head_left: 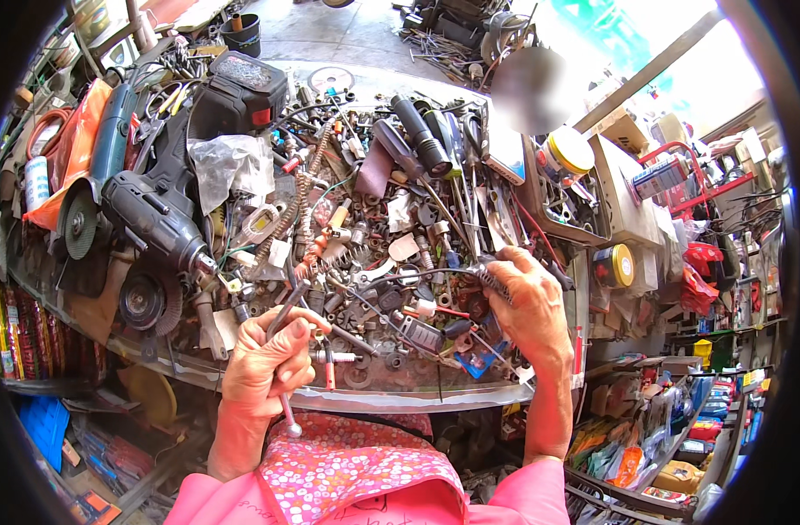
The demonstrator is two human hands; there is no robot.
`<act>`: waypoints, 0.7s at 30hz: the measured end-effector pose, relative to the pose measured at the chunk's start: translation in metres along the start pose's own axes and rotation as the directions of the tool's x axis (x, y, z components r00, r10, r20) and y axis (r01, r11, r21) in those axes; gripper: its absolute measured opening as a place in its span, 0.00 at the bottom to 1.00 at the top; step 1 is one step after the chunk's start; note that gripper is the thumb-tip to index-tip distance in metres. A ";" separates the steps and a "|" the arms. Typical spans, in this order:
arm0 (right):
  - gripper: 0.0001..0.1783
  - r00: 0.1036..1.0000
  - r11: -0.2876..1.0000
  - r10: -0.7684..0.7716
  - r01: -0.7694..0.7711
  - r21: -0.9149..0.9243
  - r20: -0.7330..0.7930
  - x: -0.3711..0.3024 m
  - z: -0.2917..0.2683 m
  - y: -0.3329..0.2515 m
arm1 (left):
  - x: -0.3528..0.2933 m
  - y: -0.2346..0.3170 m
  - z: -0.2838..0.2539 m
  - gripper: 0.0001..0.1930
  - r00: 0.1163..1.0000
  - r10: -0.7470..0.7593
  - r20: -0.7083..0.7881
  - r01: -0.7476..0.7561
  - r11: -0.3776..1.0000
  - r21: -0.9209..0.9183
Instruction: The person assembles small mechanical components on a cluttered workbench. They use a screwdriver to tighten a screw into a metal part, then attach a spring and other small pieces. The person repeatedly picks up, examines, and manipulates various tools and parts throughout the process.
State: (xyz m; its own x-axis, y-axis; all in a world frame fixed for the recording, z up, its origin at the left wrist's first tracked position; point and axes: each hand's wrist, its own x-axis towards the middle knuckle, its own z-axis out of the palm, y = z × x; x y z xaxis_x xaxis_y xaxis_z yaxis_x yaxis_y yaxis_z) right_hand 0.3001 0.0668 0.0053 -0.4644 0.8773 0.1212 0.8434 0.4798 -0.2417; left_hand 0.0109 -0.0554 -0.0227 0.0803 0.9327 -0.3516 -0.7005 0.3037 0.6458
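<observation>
1. Metal rod (282, 350): gripped in the left hand (264, 367), fingers curled tight around it, just below the black power drill (159, 219).
2. Right hand (531, 306), forearm upright, raised right of the drill; fingers pinch a ribbed handle (494, 282) on a thin wire.
3. Both hover over the cluttered tabletop (417, 398).

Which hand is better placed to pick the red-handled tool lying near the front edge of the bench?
Probably the left hand: the red-handled tool lies just beside it. But it already grips a metal rod, and the right hand holds a ribbed cable.
</observation>
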 end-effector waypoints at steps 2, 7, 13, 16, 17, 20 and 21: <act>0.19 0.999 1.000 -0.010 0.010 -0.006 -0.034 -0.005 -0.001 -0.009 | 0.003 0.001 0.006 0.13 0.999 -0.031 0.032 0.031 0.999 0.020; 0.15 0.939 0.949 -0.315 0.312 -0.043 -0.141 -0.011 0.007 -0.031 | 0.012 -0.001 0.018 0.13 0.995 -0.074 0.072 0.069 0.995 0.066; 0.14 0.979 0.984 -0.138 0.153 -0.096 0.152 -0.011 0.024 -0.037 | 0.025 0.003 0.035 0.10 0.995 -0.050 0.081 0.022 0.949 0.314; 0.11 0.976 0.984 -0.112 0.136 -0.118 0.188 -0.008 0.023 -0.039 | 0.032 0.003 0.042 0.08 0.997 -0.002 0.075 -0.040 0.835 0.548; 0.10 0.975 0.983 -0.107 0.133 -0.129 0.194 -0.007 0.024 -0.040 | 0.035 0.002 0.043 0.08 0.994 0.035 0.099 -0.086 0.820 0.566; 0.05 0.979 0.991 -0.125 0.132 -0.032 0.159 -0.006 0.021 -0.035 | 0.044 -0.003 0.040 0.09 0.996 0.029 0.085 -0.077 0.768 0.636; 0.04 0.979 0.990 -0.138 0.141 -0.006 0.150 -0.005 0.023 -0.033 | 0.048 -0.006 0.039 0.09 0.993 0.060 0.098 -0.109 0.766 0.634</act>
State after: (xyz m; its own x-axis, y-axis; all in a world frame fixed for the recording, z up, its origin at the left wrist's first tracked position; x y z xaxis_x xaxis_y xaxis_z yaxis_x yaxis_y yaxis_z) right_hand 0.2689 0.0463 -0.0095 -0.6118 0.7909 0.0078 0.7711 0.5986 -0.2169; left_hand 0.0470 -0.0049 -0.0173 0.1068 0.9638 -0.2443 -0.0953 0.2545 0.9624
